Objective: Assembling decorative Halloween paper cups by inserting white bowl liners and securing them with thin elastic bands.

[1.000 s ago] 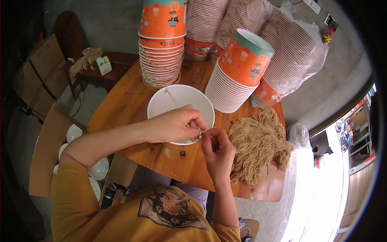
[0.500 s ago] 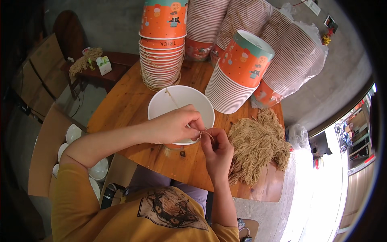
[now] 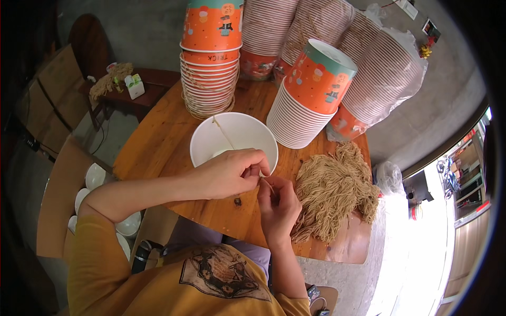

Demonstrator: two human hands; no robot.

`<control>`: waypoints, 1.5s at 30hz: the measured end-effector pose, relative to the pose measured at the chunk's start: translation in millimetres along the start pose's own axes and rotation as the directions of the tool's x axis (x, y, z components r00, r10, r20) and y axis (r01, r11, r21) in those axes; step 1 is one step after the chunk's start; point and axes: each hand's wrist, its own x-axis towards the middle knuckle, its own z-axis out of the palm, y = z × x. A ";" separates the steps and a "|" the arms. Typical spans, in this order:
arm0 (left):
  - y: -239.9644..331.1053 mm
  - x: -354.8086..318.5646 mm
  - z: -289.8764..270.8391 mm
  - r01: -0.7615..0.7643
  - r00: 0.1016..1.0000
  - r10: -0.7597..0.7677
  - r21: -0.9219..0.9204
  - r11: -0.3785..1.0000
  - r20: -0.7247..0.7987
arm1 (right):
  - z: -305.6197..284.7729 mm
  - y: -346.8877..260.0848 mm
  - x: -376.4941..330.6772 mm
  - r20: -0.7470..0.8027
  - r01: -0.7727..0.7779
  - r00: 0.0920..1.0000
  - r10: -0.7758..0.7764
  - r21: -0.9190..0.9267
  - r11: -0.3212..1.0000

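A white-lined paper bucket (image 3: pixel 247 130) stands upright near the middle of the wooden table. One tan cord (image 3: pixel 223 132) hangs from its far-left rim and runs down across the inside toward my hands. Over the bucket's near rim, my left hand (image 3: pixel 226 173) is closed, thumb and fingers pinching the cord. Beside it on the right, my right hand (image 3: pixel 279 206) is pinched too, on a bit of the same cord. The fingertips of both hands nearly meet, and they hide most of the cord between them. A heap of tan cords (image 3: pixel 334 192) lies right of my right hand.
Behind the bucket rise a stack of orange buckets with cord handles (image 3: pixel 208 79) and another upside-down bucket stack (image 3: pixel 301 113). Plastic-wrapped bucket stacks (image 3: pixel 387 79) line the back. Lower left, a cardboard box (image 3: pixel 60 200) holds white bowl-like items. A bench (image 3: pixel 155 79) carries more cords.
Both hands have come slightly nearer to me and left. The cord loop that showed between the fingers has shrunk, and more of the cord inside the bucket is visible.
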 end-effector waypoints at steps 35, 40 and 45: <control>3.3 -1.4 8.1 0.006 0.995 -0.011 -0.041 0.999 -0.100 | 2.1 3.7 -2.5 -0.040 0.224 0.971 -0.237 -0.209 0.952; -4.9 0.9 8.6 -0.011 0.995 -0.001 -0.122 0.992 -0.102 | 1.3 1.8 -5.7 -0.014 -0.036 0.999 0.036 -0.025 0.999; -8.4 3.8 5.2 -0.053 0.997 0.041 -0.192 0.980 -0.064 | 2.1 4.5 -2.2 0.083 -0.340 0.936 0.342 0.459 0.821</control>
